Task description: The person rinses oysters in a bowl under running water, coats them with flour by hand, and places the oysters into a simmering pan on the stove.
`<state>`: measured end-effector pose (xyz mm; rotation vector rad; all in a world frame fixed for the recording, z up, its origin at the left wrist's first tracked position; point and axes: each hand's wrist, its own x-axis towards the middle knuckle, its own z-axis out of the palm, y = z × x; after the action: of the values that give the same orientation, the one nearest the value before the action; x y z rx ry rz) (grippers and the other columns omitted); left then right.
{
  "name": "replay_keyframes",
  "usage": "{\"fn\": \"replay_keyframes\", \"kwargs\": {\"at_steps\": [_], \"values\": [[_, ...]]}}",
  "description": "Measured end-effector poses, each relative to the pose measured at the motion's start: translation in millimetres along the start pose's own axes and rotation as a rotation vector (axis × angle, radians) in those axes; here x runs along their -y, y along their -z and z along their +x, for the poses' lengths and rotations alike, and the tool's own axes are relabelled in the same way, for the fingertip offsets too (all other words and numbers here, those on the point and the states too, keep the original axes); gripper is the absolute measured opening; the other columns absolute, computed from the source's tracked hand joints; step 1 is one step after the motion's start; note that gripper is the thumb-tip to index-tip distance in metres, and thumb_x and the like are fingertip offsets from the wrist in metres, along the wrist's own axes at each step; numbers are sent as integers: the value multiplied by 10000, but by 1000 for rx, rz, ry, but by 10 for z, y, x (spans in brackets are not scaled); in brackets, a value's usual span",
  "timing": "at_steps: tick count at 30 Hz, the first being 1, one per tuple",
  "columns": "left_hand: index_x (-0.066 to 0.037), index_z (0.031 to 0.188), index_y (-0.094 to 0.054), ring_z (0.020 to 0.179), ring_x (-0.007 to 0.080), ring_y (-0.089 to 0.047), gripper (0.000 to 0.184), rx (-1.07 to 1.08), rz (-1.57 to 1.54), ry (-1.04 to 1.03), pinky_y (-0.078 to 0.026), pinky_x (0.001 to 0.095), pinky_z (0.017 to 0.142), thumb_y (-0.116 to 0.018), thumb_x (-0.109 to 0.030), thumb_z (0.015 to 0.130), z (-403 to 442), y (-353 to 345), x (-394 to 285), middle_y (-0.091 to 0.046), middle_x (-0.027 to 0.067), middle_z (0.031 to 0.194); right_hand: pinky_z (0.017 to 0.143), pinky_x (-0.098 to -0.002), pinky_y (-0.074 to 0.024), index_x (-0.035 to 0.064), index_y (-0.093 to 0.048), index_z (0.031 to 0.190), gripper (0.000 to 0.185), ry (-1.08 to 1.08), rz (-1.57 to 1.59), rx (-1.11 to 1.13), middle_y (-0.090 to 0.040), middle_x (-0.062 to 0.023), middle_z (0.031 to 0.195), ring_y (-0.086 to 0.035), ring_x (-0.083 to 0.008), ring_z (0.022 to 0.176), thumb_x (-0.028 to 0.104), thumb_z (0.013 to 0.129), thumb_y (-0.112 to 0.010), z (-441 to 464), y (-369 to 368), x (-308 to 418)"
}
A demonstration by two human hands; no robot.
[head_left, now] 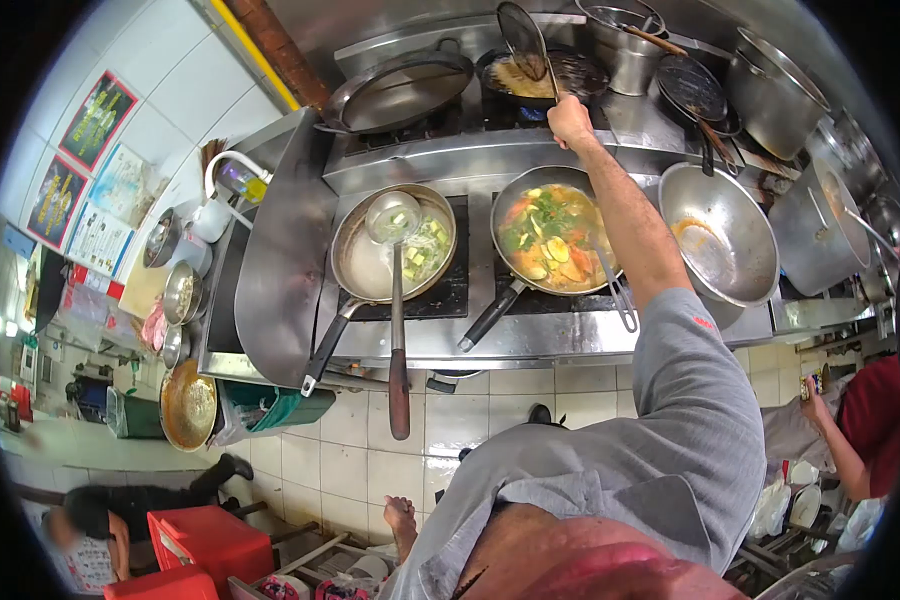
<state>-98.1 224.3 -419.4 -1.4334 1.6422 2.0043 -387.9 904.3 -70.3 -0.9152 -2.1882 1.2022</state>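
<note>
My right hand [570,122] is closed around the handle of a mesh strainer [523,42]. The strainer is tilted over a dark wok [580,78] of bubbling oil with pale food in it. Below my right forearm, a pan of orange soup [550,235] with greens and yellow slices holds a metal utensil [615,285]. To its left, a ladle [394,218] rests across a pan of pale broth [345,245] with green pieces. My left hand [400,515] hangs low beside my body, away from the stove, fingers loosely apart and nothing visible in it.
An empty wok [720,235] and a tall pot [820,225] stand at the right. A large dark wok [400,90] sits at the back left. Bowls and a brass-coloured pan [188,405] are at the left. One person is at the lower left, another at the right edge.
</note>
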Motion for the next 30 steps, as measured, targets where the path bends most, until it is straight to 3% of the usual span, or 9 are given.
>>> {"fn": "replay_keyframes", "kwargs": {"at_steps": [3, 8, 18, 20, 21, 22, 23, 25, 30], "values": [[-123, 579, -340, 404, 130, -326, 447, 24, -28, 15, -243, 232, 335, -289, -381, 940, 17, -69, -93, -329, 11, 498, 341, -335, -414, -12, -533, 855, 146, -27, 316, -49, -543, -121, 562, -524, -204, 407, 60, 768, -441, 45, 136, -178], [-121, 587, -358, 430, 147, -355, 463, 80, -97, 28, -256, 242, 346, -286, -418, 935, 92, -299, -196, -353, 16, 512, 362, -202, -350, -15, -485, 912, 99, -225, 1116, 167, -543, -83, 693, -475, -96, 479, 1, 814, -487, -212, 768, -398], [-137, 519, -304, 431, 130, -359, 526, 492, -38, -486, -294, 252, 394, -483, -515, 838, 505, -219, -164, -311, -13, 483, 379, -179, -395, -45, -546, 878, 104, -299, 953, -62, -595, -99, 695, -509, -93, 471, 37, 820, -516, -196, 2213, -1486], [-133, 511, -289, 412, 122, -302, 502, 372, -64, -535, -284, 261, 390, -435, -427, 891, 374, -312, -261, -267, -14, 474, 479, -190, -443, -74, -537, 983, 196, -164, 1037, -57, -616, -126, 833, -557, -123, 600, 55, 844, -487, 286, 2410, -1918], [-124, 535, -340, 445, 123, -356, 453, 329, -104, -488, -306, 258, 407, -426, -373, 903, 381, -297, -278, -329, -6, 506, 580, -216, -479, -86, -504, 1058, 254, -12, 1068, 313, -598, -164, 952, -576, -153, 708, 60, 853, -468, 720, 2669, -2311], [-106, 607, -414, 500, 123, -413, 378, 328, -200, -429, -363, 257, 444, -435, -340, 903, 451, -241, -305, -399, 1, 566, 658, -245, -491, -92, -473, 1101, 280, -112, 1116, 159, -567, -194, 1033, -575, -184, 779, 72, 874, -447, 1061, 2714, -2426], [-82, 716, -480, 585, 130, -475, 284, 308, -201, -414, -415, 269, 491, -461, -299, 898, 624, -134, -276, -471, 14, 659, 763, -283, -495, -96, -441, 1134, 302, -195, 1250, 393, -546, -209, 1061, -566, -232, 860, 90, 896, -427, 1400, 2828, -2572], [-51, 848, -496, 694, 153, -523, 171, 72, -362, -261, -452, 278, 584, -491, -218, 887, 201, -320, -626, -518, 35, 788, 869, -388, -481, -124, -439, 1091, 291, -248, 1042, 64, -522, -270, 1037, -552, -325, 924, 100, 909, -406, 1657, 2763, -2599], [-24, 961, -478, 773, 183, -552, 144, 167, -480, -381, -470, 279, 696, -536, -91, 848, 84, -196, -1133, -530, 73, 852, 639, -435, -543, -84, -442, 1106, 326, -198, 575, -371, -541, -252, 975, -583, -331, 799, 37, 812, -512, 656, 2112, -1558]]}}
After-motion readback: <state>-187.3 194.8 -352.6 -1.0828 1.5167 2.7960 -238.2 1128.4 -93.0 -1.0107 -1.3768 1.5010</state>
